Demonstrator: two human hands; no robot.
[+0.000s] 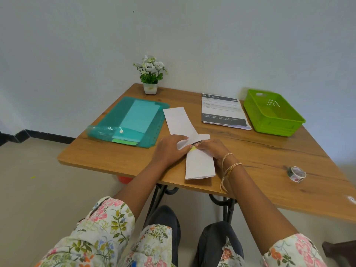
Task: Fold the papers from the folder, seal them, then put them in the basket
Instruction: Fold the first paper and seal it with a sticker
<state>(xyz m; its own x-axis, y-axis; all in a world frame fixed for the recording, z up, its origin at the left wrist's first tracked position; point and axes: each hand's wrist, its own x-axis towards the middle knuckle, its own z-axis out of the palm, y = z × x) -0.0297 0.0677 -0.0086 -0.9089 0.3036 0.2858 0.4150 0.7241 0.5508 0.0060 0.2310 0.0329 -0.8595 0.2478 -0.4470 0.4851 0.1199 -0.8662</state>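
Observation:
A folded white paper [200, 164] lies near the table's front edge, with a strip of patterned tape [195, 144] across its upper part. My left hand [169, 150] presses on the paper's left side by the tape. My right hand [213, 150] presses the tape and paper from the right. A second folded white paper [178, 120] lies just behind, partly under the first. The teal folder [131, 120] with sheets inside lies at the left. The green basket [273, 112] stands empty at the back right.
A printed sheet [221, 110] lies between the folded paper and the basket. A roll of patterned tape [295, 173] rests on the wooden table [269, 151] at the right. A small potted flower [150, 76] stands at the back edge by the wall.

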